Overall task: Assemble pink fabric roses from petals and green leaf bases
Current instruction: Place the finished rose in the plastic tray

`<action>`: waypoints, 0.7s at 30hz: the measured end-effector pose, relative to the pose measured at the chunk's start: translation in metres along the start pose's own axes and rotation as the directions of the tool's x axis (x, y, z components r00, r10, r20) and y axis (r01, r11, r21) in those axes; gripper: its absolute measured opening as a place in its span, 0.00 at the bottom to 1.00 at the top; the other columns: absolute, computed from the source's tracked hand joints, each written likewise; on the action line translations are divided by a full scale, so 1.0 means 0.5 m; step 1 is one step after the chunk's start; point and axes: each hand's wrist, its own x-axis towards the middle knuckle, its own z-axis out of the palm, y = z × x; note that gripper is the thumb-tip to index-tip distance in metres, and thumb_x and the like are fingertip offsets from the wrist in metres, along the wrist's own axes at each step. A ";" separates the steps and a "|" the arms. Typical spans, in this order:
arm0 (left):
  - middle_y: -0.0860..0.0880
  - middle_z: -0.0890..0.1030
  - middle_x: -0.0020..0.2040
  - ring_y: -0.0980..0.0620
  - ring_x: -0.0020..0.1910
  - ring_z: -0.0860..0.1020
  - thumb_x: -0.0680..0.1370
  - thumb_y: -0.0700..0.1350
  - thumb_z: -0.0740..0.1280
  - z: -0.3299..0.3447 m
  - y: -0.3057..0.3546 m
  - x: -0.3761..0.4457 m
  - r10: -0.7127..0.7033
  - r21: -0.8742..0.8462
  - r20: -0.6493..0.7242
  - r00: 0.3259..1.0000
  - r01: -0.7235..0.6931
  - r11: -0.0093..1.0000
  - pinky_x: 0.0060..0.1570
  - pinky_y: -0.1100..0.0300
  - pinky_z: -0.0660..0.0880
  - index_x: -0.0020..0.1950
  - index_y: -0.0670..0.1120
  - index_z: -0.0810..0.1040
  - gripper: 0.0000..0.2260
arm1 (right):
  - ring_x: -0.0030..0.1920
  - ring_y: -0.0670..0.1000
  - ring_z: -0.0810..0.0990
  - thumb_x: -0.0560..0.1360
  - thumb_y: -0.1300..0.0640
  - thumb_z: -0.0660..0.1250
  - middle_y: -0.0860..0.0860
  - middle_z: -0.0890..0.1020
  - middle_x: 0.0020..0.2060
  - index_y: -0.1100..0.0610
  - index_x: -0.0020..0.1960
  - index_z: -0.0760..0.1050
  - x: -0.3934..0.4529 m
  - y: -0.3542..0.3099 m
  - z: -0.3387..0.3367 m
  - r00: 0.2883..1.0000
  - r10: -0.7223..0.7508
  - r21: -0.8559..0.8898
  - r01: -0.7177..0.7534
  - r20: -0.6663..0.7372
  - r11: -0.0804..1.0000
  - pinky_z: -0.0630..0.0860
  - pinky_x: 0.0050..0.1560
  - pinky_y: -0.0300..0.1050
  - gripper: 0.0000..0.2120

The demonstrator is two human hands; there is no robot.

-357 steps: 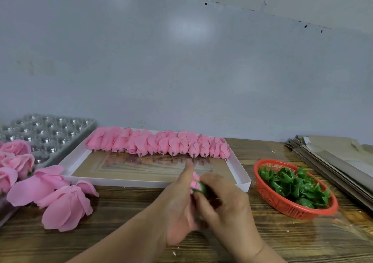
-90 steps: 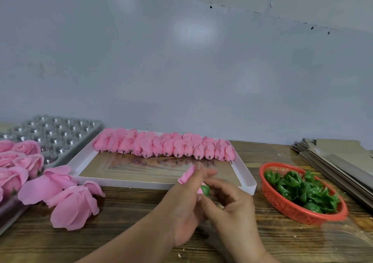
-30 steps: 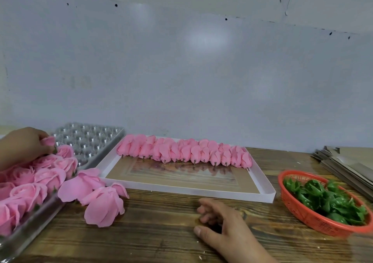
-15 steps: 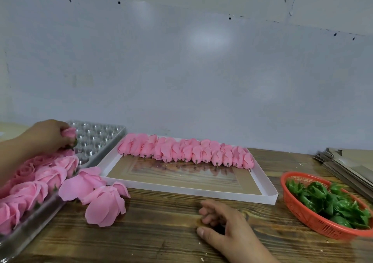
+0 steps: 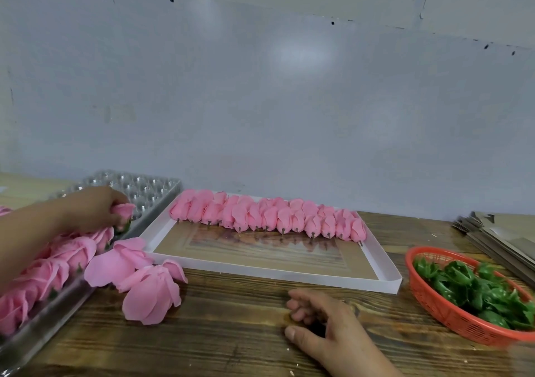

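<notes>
While I'm only getting the one head view, so everything below comes off that:

left grip: my left hand (image 5: 92, 207) is out over the clear blister tray (image 5: 150, 191) on the left, fingers curled round a finished pink rose (image 5: 124, 213). A bit of green base peeks out under it, down by the tray cells.

right grip: right hand (image 5: 324, 324) rests on the desk (image 5: 231, 333) near the front edge, fingers loosely curled, nothing in it as far as I can see.

finished roses: a bunch of done roses (image 5: 58, 264) sit packed in the near part of that tray, running off the left edge of the shot.

loose petals: two splayed-open pink petal pieces (image 5: 139, 278) lie flat on the desk, just right of the tray and in front of the white tray's near left corner.

rose buds: a long row of rolled pink buds (image 5: 269, 217) lines the far side of the shallow white tray (image 5: 385, 285), stubby ends pointing toward me.

leaf bases: green leaf bases (image 5: 474, 290) are heaped in the red plastic basket (image 5: 451, 316) on the right, just beside the white tray.

extras: a stack of grey-brown card sheets (image 5: 498, 237) lies at the far right, behind the basket. Plain pale wall (image 5: 260, 101) behind it all.
</notes>
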 end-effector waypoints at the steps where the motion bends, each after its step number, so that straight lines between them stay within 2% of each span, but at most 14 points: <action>1: 0.50 0.82 0.39 0.53 0.38 0.77 0.72 0.40 0.72 -0.001 0.002 -0.001 -0.001 0.009 0.009 1.000 0.001 1.000 0.36 0.65 0.68 0.47 0.46 0.81 0.05 | 0.49 0.43 0.79 0.67 0.57 0.75 0.48 0.82 0.47 0.44 0.56 0.74 0.000 0.001 0.000 1.000 0.000 0.002 0.000 0.000 1.000 0.75 0.56 0.38 0.21; 5: 0.49 0.83 0.39 0.53 0.37 0.78 0.72 0.39 0.72 -0.013 0.006 -0.003 0.020 0.006 0.062 0.998 -0.020 1.000 0.34 0.68 0.68 0.46 0.44 0.82 0.04 | 0.47 0.45 0.80 0.66 0.59 0.76 0.50 0.83 0.46 0.44 0.54 0.75 0.001 0.005 0.002 1.000 -0.002 0.014 0.002 -0.014 1.000 0.75 0.55 0.41 0.21; 8: 0.48 0.84 0.39 0.51 0.38 0.80 0.71 0.40 0.74 -0.025 0.005 -0.004 0.039 0.003 0.105 0.994 -0.039 0.999 0.37 0.64 0.72 0.45 0.44 0.81 0.05 | 0.47 0.45 0.80 0.66 0.60 0.76 0.50 0.83 0.46 0.44 0.54 0.75 0.003 0.008 0.004 1.000 -0.002 0.017 0.002 -0.022 1.000 0.76 0.55 0.42 0.21; 11: 0.49 0.82 0.39 0.52 0.38 0.77 0.71 0.41 0.74 -0.026 0.004 -0.003 0.029 0.067 0.130 0.991 -0.038 0.997 0.39 0.62 0.71 0.45 0.44 0.81 0.05 | 0.47 0.45 0.80 0.66 0.59 0.76 0.49 0.83 0.46 0.43 0.54 0.75 0.003 0.010 0.004 1.000 -0.001 0.014 0.002 -0.020 1.000 0.76 0.54 0.40 0.21; 13: 0.51 0.78 0.36 0.54 0.35 0.74 0.72 0.43 0.72 -0.025 0.003 -0.003 0.008 0.147 0.122 0.992 -0.026 0.989 0.33 0.66 0.67 0.42 0.45 0.78 0.04 | 0.47 0.44 0.80 0.66 0.59 0.76 0.49 0.83 0.46 0.43 0.53 0.75 0.003 0.009 0.003 1.000 -0.004 0.013 0.004 -0.015 1.000 0.76 0.54 0.40 0.21; 15: 0.53 0.73 0.32 0.54 0.33 0.69 0.73 0.44 0.70 -0.025 0.004 -0.002 -0.018 0.230 0.112 0.994 -0.009 0.973 0.30 0.67 0.62 0.38 0.47 0.72 0.08 | 0.47 0.44 0.80 0.66 0.59 0.76 0.49 0.83 0.46 0.43 0.53 0.75 0.003 0.008 0.003 1.000 -0.004 0.009 0.004 -0.009 1.000 0.76 0.54 0.40 0.21; 21: 0.50 0.71 0.31 0.50 0.34 0.69 0.75 0.45 0.68 -0.020 0.012 0.000 -0.087 0.273 0.084 0.993 0.061 0.960 0.30 0.61 0.62 0.32 0.47 0.66 0.15 | 0.48 0.44 0.80 0.66 0.58 0.76 0.49 0.82 0.47 0.42 0.53 0.74 0.003 0.003 0.001 1.000 -0.011 0.000 0.011 -0.001 1.000 0.76 0.54 0.40 0.21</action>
